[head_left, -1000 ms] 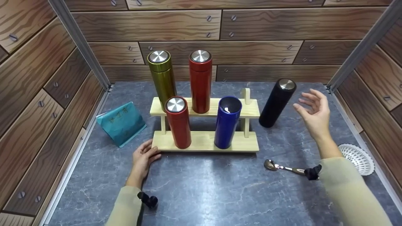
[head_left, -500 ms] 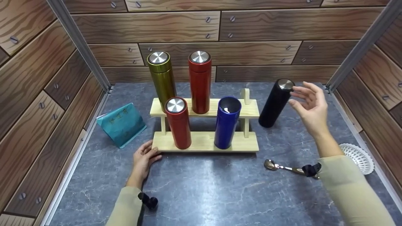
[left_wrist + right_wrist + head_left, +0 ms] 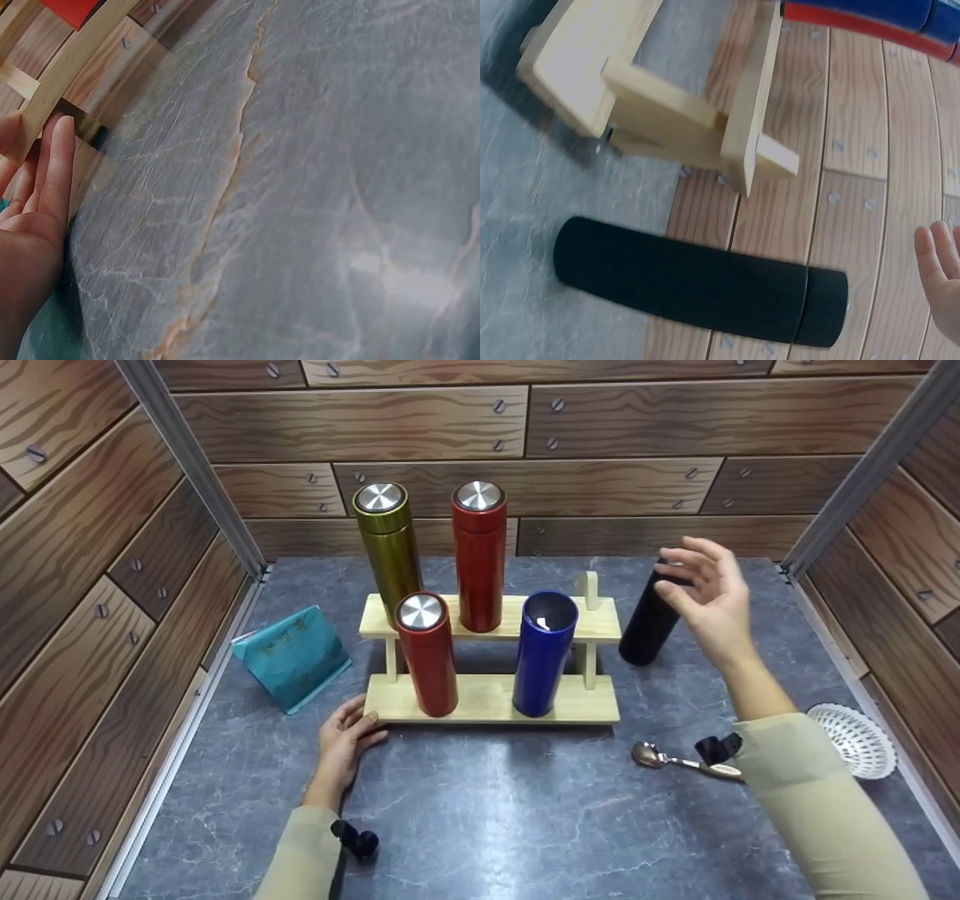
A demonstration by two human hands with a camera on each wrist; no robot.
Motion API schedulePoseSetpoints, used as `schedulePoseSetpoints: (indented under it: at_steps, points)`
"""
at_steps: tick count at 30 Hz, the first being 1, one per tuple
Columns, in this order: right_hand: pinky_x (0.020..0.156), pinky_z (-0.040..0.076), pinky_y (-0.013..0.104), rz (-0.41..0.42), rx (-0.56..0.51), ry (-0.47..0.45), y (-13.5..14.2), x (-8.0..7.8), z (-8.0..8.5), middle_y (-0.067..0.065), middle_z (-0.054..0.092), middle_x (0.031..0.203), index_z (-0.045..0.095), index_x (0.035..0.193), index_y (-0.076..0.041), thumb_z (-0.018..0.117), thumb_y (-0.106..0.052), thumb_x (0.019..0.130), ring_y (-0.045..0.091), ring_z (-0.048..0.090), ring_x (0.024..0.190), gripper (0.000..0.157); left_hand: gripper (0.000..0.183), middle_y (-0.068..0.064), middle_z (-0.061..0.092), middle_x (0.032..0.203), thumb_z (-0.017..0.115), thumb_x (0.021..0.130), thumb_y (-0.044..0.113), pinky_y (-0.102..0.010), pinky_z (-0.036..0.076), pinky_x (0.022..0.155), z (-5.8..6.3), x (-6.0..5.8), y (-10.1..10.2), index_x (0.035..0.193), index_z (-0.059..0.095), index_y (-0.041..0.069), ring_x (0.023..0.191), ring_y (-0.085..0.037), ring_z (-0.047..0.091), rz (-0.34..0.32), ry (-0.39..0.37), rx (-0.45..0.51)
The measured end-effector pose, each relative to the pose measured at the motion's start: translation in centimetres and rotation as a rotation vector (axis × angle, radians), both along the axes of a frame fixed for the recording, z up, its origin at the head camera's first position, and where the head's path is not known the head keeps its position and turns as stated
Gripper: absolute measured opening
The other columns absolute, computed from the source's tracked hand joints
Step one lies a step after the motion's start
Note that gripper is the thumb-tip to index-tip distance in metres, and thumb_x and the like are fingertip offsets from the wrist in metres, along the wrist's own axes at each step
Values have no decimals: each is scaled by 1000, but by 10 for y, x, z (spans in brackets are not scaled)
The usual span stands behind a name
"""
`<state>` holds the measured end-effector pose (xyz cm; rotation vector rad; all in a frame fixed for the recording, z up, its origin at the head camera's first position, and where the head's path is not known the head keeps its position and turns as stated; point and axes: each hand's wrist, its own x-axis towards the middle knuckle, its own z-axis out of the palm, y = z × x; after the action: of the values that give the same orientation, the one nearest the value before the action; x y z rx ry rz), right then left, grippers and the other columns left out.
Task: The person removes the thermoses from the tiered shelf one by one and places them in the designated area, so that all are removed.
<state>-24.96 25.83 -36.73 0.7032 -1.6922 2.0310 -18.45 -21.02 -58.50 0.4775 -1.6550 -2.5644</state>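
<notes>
In the head view, a two-tier wooden rack (image 3: 487, 695) bears an olive-gold thermos flask (image 3: 390, 556) and a red flask (image 3: 480, 566) on its upper shelf. Another red flask (image 3: 430, 675) and a blue flask (image 3: 539, 669) with a dark glossy top stand below them. My left hand (image 3: 340, 746) grips the lower shelf's left corner, thumb on top and fingers underneath. Right of the rack a black flask (image 3: 646, 628) stands on the table, its lid mostly hidden behind my right hand (image 3: 711, 604). That hand is empty, fingers loosely bent, apart from the lid in the right wrist view.
A teal pouch (image 3: 294, 660) sits left of the rack. A spoon (image 3: 679, 761) lies at the front right, partly under my right wrist's camera. Farther right is a white woven basket (image 3: 859, 739) by the side wall. Wood-patterned panels enclose the table.
My right hand has moved leftward and slightly up, from beside the black flask to overlapping its lid in the head view. The left hand and the rack have stayed still.
</notes>
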Motion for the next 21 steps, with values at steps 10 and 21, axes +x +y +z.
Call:
schedulePoseSetpoints:
  at_steps: [10,21]
  points:
    - [87,52,34,21,92,19,-39,-8,13,28,55,116,45,126,3,66,14,77,37,56,102,53,48,-16,55,116,68,80,-3,-39,57,71,1,0,0,125,53,1,84,-24,64,5,-6,8]
    - [91,49,35,125,193,-73,-74,-14,27,33,49,121,43,129,0,66,10,79,45,49,109,57,49,-17,54,118,69,81,-1,-40,57,72,0,0,1,127,52,2,86,-26,64,-2,2,-6]
